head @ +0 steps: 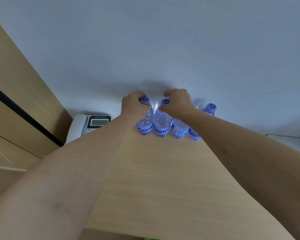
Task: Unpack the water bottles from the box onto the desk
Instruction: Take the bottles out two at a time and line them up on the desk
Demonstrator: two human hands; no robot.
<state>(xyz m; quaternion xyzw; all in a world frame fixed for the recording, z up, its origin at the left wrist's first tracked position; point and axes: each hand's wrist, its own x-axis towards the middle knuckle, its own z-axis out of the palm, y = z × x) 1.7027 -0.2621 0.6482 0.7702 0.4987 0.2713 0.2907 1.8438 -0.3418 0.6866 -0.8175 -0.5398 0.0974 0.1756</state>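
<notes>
A pale wood-grain tabletop [154,179] fills the lower and middle field and ends against a plain light wall [145,40]; tan panelling with a dark horizontal strip [24,116] runs along the left side.

Nearest the viewer, two bare forearms enter from the lower left and lower right and converge toward the far edge of the tabletop.

At that far edge, against the wall, four clear water bottles stand upright in a row, shoulder to shoulder, each with a blue-and-red label band and, where visible, a lilac cap. The leftmost bottle [145,125] is held at the neck by the left hand [132,108]: its grip is closed, with fingers and thumb curled round the neck just under the cap. The second bottle [162,124] stands just beside the first; the right hand [177,104] has its grip closed on this bottle's neck, fingers wrapped round beside the cap. The third bottle [179,129] shows a barcode on its label; its top is hidden under the right wrist. The fourth bottle [210,110] stands at the right end of the row, its body mostly covered by the right forearm and its cap exposed.

Left of the row, near the wall, rests a white desk telephone [89,124] with a grey display. The box lies outside the field of view.
</notes>
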